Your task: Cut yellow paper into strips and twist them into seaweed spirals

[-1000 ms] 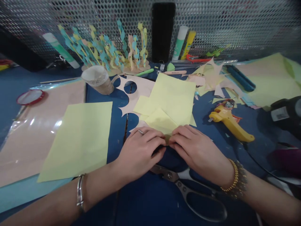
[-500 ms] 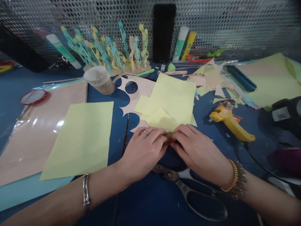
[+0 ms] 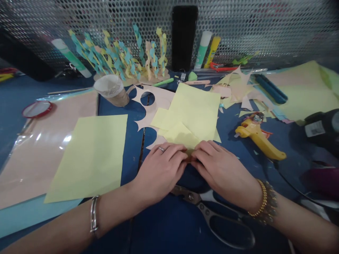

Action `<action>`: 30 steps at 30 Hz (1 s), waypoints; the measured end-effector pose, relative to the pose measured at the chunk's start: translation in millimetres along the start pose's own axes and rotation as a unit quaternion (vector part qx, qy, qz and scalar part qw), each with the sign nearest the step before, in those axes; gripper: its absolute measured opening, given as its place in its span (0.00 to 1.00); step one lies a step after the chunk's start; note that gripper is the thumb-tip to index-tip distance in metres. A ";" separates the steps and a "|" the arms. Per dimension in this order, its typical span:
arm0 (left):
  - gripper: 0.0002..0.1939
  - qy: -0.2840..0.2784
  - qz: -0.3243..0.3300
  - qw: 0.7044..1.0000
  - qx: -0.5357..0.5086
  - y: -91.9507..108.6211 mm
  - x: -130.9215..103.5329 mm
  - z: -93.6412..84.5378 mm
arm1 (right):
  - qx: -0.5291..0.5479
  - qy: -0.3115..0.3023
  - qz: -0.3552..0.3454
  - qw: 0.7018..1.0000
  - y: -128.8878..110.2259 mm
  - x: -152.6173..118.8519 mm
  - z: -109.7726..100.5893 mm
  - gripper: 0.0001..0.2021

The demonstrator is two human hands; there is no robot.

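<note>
Side by side at the centre, my left hand [image 3: 162, 171] and my right hand [image 3: 221, 171] pinch the near edge of a small yellow paper [image 3: 182, 135]. Their fingertips almost meet, and the edge between them looks curled; its exact shape is hidden by the fingers. Beyond lies a larger yellow sheet [image 3: 197, 109], with another yellow piece [image 3: 161, 118] at its left. Under these is a pink sheet [image 3: 156, 109] with round cut-outs. Metal scissors [image 3: 196, 198] rest on the table just below my hands, partly under my right wrist.
A yellow glue gun [image 3: 261, 141] with a cord lies right. Paper scraps [image 3: 238, 88] are behind it. At left are a yellow sheet [image 3: 91, 158], a plastic-wrapped pink pack [image 3: 39, 148] and tape [image 3: 37, 109]. Behind stand a paper cup [image 3: 112, 90], twisted paper stems [image 3: 127, 60] and a phone [image 3: 184, 38].
Both hands stay at the paper's near edge, with only a slight shift of the fingers. The curled edge between them has hardly changed.
</note>
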State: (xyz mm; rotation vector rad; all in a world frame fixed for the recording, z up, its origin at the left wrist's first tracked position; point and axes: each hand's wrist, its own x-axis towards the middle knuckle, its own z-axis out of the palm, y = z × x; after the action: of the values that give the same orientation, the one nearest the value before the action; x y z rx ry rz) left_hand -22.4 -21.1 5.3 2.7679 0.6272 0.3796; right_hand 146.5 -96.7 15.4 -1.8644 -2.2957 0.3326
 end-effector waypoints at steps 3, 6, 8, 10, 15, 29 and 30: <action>0.08 0.014 0.011 1.000 -0.023 -2.0 -2.9 -0.3 | 0.005 -0.001 0.007 1.000 -0.2 -0.1 0.3 0.09; 0.09 0.024 0.049 0.998 -0.012 -4.6 -5.6 -0.6 | 0.011 -0.002 0.019 1.000 0.0 0.7 0.3 0.09; 0.10 0.021 0.073 0.997 0.007 -5.7 -7.1 -1.1 | 0.015 -0.004 0.028 0.999 -0.2 1.7 0.0 0.08; 0.11 0.015 0.090 0.995 0.027 -6.2 -8.1 -1.8 | 0.020 -0.004 0.034 0.999 -0.7 2.5 -0.3 0.07; 0.13 0.008 0.131 0.989 0.071 -7.0 -9.2 -1.5 | 0.047 0.003 0.039 0.998 1.1 2.7 -0.9 0.06; 0.14 0.008 0.162 0.981 0.110 -5.1 -8.4 -2.4 | 0.158 0.019 0.027 0.987 13.3 -1.9 -5.1 0.07; 0.14 0.008 0.162 0.981 0.110 -5.3 -8.5 -2.3 | 0.150 0.018 0.026 0.988 12.3 -2.3 -4.3 0.07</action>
State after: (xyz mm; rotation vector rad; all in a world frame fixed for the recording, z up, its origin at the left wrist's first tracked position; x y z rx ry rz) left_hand -32.5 -19.9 4.1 3.0890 0.2282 0.4231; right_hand 159.7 -96.3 16.3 -1.7637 -2.0427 0.6077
